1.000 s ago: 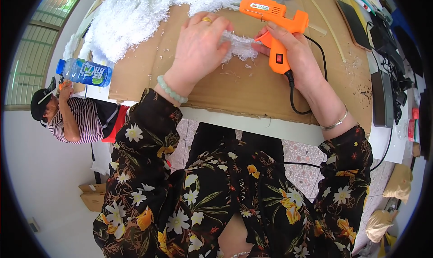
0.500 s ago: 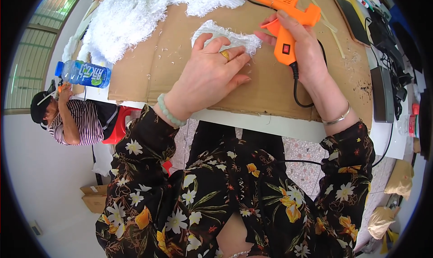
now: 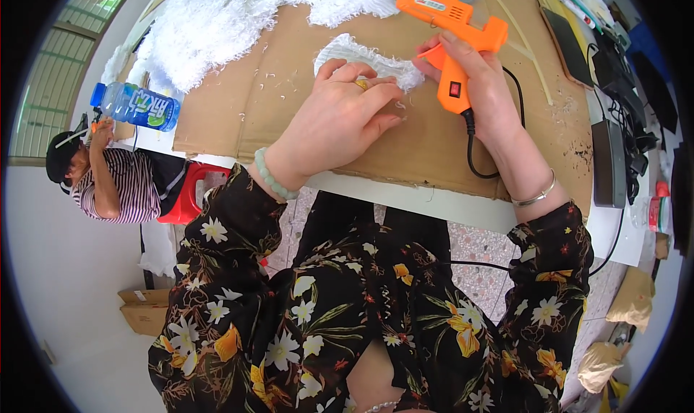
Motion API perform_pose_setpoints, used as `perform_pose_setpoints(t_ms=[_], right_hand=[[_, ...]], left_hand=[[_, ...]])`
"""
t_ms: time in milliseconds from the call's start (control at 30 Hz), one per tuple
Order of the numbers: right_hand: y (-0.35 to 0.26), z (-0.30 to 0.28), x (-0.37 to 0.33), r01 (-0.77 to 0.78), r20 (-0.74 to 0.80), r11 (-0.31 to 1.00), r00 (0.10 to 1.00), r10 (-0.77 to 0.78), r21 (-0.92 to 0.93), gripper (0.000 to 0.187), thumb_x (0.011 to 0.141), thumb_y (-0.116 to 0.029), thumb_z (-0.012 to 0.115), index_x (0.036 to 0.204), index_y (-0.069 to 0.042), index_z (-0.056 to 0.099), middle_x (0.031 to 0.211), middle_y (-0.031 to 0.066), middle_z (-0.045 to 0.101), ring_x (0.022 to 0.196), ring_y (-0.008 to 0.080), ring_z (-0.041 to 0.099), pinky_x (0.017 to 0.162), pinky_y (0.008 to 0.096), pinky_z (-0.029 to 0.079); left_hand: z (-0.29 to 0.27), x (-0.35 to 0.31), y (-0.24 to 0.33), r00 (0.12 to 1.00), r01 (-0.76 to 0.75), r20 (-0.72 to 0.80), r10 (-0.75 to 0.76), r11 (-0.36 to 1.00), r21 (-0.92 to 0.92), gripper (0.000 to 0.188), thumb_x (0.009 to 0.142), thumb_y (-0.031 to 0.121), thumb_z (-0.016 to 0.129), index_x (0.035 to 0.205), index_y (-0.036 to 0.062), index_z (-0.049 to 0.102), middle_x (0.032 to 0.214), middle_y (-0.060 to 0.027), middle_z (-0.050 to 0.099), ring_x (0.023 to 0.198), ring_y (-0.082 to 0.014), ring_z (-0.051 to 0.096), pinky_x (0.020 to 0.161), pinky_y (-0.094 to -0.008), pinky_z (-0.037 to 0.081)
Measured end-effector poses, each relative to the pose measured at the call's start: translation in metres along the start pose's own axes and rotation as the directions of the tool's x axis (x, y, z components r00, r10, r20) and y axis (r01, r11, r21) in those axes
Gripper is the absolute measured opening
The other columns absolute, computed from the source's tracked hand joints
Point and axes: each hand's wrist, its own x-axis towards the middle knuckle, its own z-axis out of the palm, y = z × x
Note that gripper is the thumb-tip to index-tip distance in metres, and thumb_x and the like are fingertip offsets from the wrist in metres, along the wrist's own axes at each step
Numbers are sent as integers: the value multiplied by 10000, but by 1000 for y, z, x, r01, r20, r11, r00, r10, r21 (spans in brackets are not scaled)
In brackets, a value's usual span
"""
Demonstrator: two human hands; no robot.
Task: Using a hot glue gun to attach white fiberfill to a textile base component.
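My right hand (image 3: 483, 77) is closed around the handle of an orange hot glue gun (image 3: 455, 59), with the nozzle pointing to the far left above the cardboard. A black cord hangs from the handle's lower end. My left hand (image 3: 345, 117) rests over the near edge of a small white fringed cloth piece (image 3: 365, 54); its fingers are bent, and the thumb stays apart from the index finger. The hand covers part of the cloth. The cloth's right end lies close to my right fingertips; whether they touch it I cannot tell.
Beneath everything lies a brown cardboard sheet (image 3: 246, 124). A heap of white shaggy fabric (image 3: 210, 33) is at the far left, near a plastic bottle (image 3: 141, 106). Pale glue sticks (image 3: 538, 70), a phone (image 3: 566, 44) and a black box (image 3: 609, 164) are at right. A person sits at left.
My left fingers have bent more over the cloth. The glue gun has shifted slightly left and nearer, still in my right hand. The whole view has moved a little.
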Motion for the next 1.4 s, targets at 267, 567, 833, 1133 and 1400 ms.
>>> perform_pose_setpoints(t_ms=[267, 567, 833, 1133, 1400], right_hand=[[-6, 6, -4, -11, 61, 1000, 998, 10, 28, 261, 986, -220, 513, 1094, 10, 574, 995, 94, 618, 1003, 206, 615, 911, 417, 539], [-20, -13, 9, 173, -129, 980, 974, -185, -97, 263, 982, -207, 518, 1084, 28, 580, 1007, 108, 624, 968, 181, 617, 896, 406, 548], [-3, -1, 4, -78, 5, 967, 997, 81, -241, 266, 985, -216, 524, 1096, 22, 573, 1000, 105, 627, 956, 180, 622, 873, 380, 552], [-11, 0, 2, 153, 96, 983, 985, -143, -98, 271, 993, -211, 504, 1072, 37, 580, 1007, 119, 615, 997, 222, 616, 925, 420, 539], [-9, -5, -2, 100, 131, 973, 989, -74, -209, 253, 980, -210, 523, 1084, 12, 589, 1022, 91, 601, 1006, 217, 612, 896, 401, 541]], left_hand=[[-31, -23, -17, 951, 139, -249, -182, 974, -181, 156, 812, 92, 685, 961, 64, 647, 858, -88, 686, 900, -324, 622, 895, -409, 455], [-30, -66, -16, 962, 228, -163, -217, 972, 51, 254, 717, 79, 752, 953, 70, 659, 930, -72, 669, 960, -309, 605, 896, -427, 440], [-29, -61, -5, 970, 211, -149, -192, 969, 126, 252, 714, 102, 750, 949, 80, 661, 963, -42, 671, 1012, -293, 589, 916, -434, 423], [-31, -42, -21, 989, 101, -131, -68, 958, 268, 248, 691, 119, 755, 920, 95, 665, 957, -18, 671, 1001, -242, 590, 902, -408, 433], [-25, -23, -34, 982, -169, -12, 188, 910, 378, 184, 693, 128, 674, 867, 69, 656, 909, -27, 670, 987, -228, 593, 919, -415, 451]])
